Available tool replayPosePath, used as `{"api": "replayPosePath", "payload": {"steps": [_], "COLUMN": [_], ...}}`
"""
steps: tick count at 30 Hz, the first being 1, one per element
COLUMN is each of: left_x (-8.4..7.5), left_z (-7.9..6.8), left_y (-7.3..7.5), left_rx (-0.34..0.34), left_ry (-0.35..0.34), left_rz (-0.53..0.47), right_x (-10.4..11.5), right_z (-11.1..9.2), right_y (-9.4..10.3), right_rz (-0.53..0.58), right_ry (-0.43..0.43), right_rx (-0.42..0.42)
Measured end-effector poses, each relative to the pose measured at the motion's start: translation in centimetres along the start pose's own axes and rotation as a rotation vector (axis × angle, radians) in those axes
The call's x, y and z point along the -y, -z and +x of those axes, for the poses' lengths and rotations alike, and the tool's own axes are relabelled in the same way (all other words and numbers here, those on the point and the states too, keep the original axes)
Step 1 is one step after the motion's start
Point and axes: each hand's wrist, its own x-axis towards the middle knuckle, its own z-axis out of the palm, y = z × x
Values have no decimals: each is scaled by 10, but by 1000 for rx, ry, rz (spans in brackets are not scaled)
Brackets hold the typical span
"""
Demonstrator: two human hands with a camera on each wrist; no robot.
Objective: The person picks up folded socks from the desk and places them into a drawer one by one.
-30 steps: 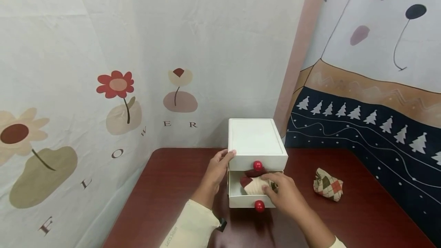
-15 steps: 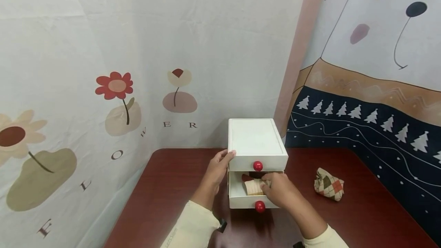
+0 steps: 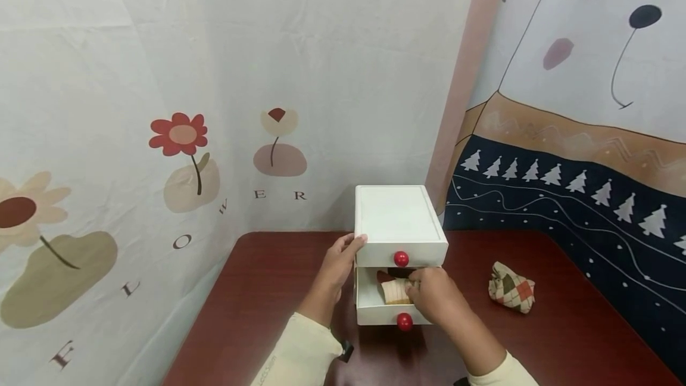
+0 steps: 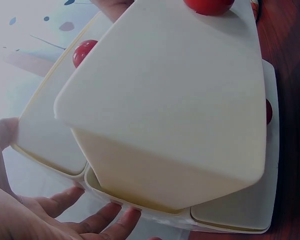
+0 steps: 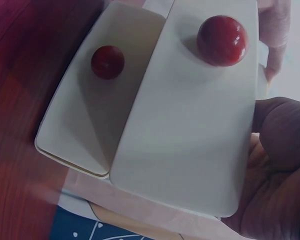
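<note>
A small white drawer cabinet [image 3: 399,214] with red ball knobs stands on the table, its middle drawer [image 3: 370,314] pulled out. My left hand [image 3: 337,264] rests on the cabinet's left side, thumb at the top front corner; in the left wrist view its fingers [image 4: 97,220] lie extended against the side wall. Inside the drawer, my right hand [image 3: 436,293] holds the right end of a cream ribbed folded sock [image 3: 395,292] with a dark red end. The right fingertips are partly hidden; in the right wrist view the drawer front [image 5: 185,135] covers the sock.
An argyle-patterned folded sock [image 3: 511,288] lies on the dark red table [image 3: 273,296], right of the cabinet. Printed cloth [image 3: 343,76] hangs behind the table, and a dark tree-print cloth [image 3: 563,195] borders it on the right.
My right hand has moved slightly deeper and lower into the drawer, covering more of the sock, which now sits a little further right. The left hand and cabinet have stayed put.
</note>
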Motion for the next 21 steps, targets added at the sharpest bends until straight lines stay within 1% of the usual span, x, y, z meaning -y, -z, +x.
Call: {"api": "replayPosePath", "payload": {"steps": [4,8,13,15,18,21], "left_x": [1,1,1,1,1,2], "left_z": [0,1,1,2,2,3], "left_y": [0,1,1,1,1,1], "left_rx": [8,10,12,12,12,12], "left_ry": [-2,-3,-1,-1,1,6], "left_rz": [1,8,10,9,8,8], "right_x": [2,4,8,10,15,18], "right_z": [-8,-20,-36,-43,-52,-60], "right_y": [1,0,-11,-15,-20,-23], "right_rz": [-32,-86,-168,-177,-158,-137], "right_ry": [18,57,208,242,218,153], "right_rx": [-70,-179,-416,-489,-508,-476]}}
